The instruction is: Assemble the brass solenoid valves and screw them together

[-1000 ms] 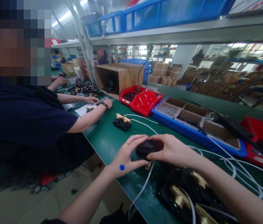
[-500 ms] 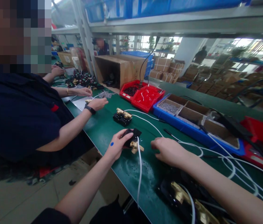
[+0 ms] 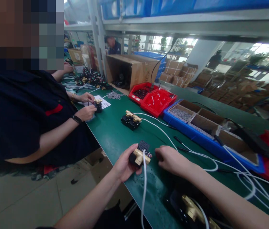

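Observation:
My left hand (image 3: 124, 165) is wrapped round a black valve with a brass fitting (image 3: 140, 155), held just above the green bench (image 3: 115, 136) near its front edge. A white tube (image 3: 144, 184) runs from the brass fitting down toward me. Right beside the valve, my right hand (image 3: 170, 159) rests with fingers curled at the part's right side; what those fingers hold, if anything, is hidden. Another black and brass valve (image 3: 131, 119) lies on the bench further away.
A person in a dark shirt (image 3: 17, 111) works at the left, hands on a small part (image 3: 98, 104). Red bins (image 3: 153, 100) and a blue divided tray (image 3: 210, 133) line the back. White tubes (image 3: 220, 165) and more valves (image 3: 191, 210) lie at right.
My left hand took the valve alone and turned it so the brass fitting faces up. My right hand let go, then came back beside it. The view shifted slightly right.

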{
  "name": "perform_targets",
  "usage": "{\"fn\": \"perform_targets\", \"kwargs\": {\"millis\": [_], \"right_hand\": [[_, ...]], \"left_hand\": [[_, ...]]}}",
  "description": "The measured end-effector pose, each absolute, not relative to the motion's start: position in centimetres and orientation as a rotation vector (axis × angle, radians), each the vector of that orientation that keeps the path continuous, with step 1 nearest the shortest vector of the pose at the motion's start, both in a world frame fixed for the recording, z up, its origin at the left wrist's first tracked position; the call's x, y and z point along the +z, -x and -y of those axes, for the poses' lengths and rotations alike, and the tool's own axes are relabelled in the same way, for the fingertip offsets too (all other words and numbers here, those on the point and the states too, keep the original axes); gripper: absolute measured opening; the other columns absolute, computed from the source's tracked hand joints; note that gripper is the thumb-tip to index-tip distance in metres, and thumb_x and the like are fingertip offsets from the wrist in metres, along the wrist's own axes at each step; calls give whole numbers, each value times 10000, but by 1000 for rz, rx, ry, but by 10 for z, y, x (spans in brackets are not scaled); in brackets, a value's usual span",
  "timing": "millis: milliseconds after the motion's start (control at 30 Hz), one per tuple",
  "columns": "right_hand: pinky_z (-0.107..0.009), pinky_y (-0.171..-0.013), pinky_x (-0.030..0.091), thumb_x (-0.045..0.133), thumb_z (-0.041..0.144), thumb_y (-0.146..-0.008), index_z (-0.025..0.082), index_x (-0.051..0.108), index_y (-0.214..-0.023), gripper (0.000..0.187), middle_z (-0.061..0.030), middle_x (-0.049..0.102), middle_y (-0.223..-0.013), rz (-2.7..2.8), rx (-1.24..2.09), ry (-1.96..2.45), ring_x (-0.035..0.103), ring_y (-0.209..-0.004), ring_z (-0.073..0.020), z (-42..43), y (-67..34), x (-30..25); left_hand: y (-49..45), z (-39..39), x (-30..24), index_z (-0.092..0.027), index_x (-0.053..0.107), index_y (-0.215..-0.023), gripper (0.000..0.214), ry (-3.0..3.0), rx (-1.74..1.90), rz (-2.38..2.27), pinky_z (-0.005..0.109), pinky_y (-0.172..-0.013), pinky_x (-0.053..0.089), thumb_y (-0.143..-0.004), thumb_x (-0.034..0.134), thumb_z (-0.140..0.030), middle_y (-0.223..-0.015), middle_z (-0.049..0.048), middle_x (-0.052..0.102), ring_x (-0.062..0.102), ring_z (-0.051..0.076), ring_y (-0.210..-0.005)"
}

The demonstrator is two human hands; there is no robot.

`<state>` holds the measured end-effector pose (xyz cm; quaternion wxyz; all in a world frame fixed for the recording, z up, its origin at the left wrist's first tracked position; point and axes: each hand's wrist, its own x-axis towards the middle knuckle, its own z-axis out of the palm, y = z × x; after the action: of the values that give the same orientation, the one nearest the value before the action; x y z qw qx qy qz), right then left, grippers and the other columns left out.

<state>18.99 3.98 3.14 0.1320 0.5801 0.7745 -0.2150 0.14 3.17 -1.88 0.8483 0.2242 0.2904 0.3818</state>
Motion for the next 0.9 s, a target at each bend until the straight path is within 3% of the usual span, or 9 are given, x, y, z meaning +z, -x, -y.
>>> {"fn": "perform_targets", "kwargs": {"millis": [133, 367, 667, 800, 900], "right_hand": [[-211, -809, 491, 517, 175, -944, 70, 607, -1026, 161, -38, 579, -924, -2342, -800, -1832, 547, -821, -65, -41, -193, 39], [-327, -981, 478, 531, 252, -967, 62, 601, -1030, 212, -65, 572, -1017, -2359, -742, -1920, 553, -1003, -116, -41, -182, 10], [-320, -959, 489, 531, 319, -971, 58, 584, -1010, 269, -79, 554, -1019, -2281, -565, -1736, 545, -1003, -123, -45, -177, 5], [-321, -959, 486, 561, 306, -954, 50, 582, -984, 259, -76, 555, -995, -2306, -626, -1680, 546, -999, -125, -47, -172, 6], [-272, -871, 503, 605, 243, -911, 52, 581, -902, 193, -42, 557, -871, -2340, -792, -1756, 550, -870, -94, -48, -172, 14]], "left_hand": [[0, -32, -18, -60, 646, -896, 511, -408, 729, -536, 153, -290, 280, -961, 352, -472, -735, 151, 675, 585, 145, -497], [16, -29, -13, -86, 654, -930, 428, -434, 783, -587, 145, -296, 294, -917, 461, -467, -881, 152, 691, 603, 146, -538], [30, -26, -12, -111, 631, -937, 436, -513, 789, -587, 136, -300, 242, -824, 584, -529, -846, 125, 694, 611, 156, -508], [29, -26, -16, -98, 638, -899, 441, -493, 756, -597, 140, -296, 223, -840, 557, -527, -841, 141, 695, 608, 160, -486], [29, -24, -18, -91, 648, -889, 441, -461, 751, -585, 139, -295, 204, -866, 519, -513, -852, 154, 696, 609, 160, -483]]}}
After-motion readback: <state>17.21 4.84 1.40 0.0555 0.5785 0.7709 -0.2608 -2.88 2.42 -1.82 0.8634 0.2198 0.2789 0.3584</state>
